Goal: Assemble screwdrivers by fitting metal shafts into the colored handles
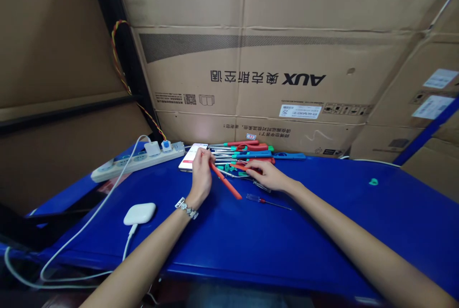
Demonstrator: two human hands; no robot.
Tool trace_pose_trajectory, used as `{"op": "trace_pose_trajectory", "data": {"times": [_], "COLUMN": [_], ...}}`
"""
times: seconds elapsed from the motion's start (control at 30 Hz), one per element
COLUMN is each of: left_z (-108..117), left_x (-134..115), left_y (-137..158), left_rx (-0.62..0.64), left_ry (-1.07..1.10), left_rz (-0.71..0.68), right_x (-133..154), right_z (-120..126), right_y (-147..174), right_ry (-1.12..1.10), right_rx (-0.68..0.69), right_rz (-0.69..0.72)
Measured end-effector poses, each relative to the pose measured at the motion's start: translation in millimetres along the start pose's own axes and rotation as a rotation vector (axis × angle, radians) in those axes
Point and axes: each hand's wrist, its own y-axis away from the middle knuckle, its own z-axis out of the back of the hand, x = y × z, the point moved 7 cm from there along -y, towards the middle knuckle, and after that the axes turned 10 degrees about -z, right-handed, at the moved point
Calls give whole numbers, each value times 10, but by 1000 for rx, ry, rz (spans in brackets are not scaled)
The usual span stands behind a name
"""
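Observation:
My left hand (pixel 202 169) is closed around one end of a long orange-red plastic handle (pixel 226 182), which slants down to the right over the blue table. My right hand (pixel 267 174) reaches into the pile, its fingers closed at an orange plastic piece (pixel 237 167); the grip is partly hidden. Behind both hands lie several stick lighters with metal rods, among them a red one (pixel 247 143) and a blue one (pixel 253 154). Small green plastic parts (pixel 228 168) are among them. A screwdriver with a clear-and-red handle (pixel 255 198) rests in front of my right hand.
A lit phone (pixel 188 162) lies left of the lighters. Behind it is a white power strip (pixel 143 159) with plugs. A white charging case (pixel 139 213) trails a cable. One green part (pixel 373 181) sits far right. Cardboard (pixel 268 107) walls the back of the blue table (pixel 287 246).

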Motion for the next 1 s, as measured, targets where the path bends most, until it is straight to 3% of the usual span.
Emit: {"op": "trace_pose_trajectory", "data": {"times": [0.1,0.27,0.37,0.47,0.6,0.67,0.83,1.0], "left_z": [23,-88,-109,-178,-461,-595,-884,-978], "left_x": [-14,25,-4,-75,-56,-7,100,138], "left_y": [-60,-24,-13,-23,84,139,207,248], "left_rx": [-6,42,119,344,806,926,994,1005], "left_ry": [18,122,18,-255,-641,-785,-890,-929], "left_rz": [-24,66,59,-43,-154,-169,-206,-264], "right_x": [-36,-67,-61,-63,-76,-75,-111,-180], "right_z": [-48,-106,-121,-97,-64,-55,-31,57], "right_y": [21,50,56,51,40,41,52,56], "right_ry": [21,129,138,96,-18,-34,-78,-108], "right_rx": [-23,-73,-77,-104,-112,-112,-120,-191], "right_rz": [-7,-14,-22,-37,-58,-64,-97,-135]}}
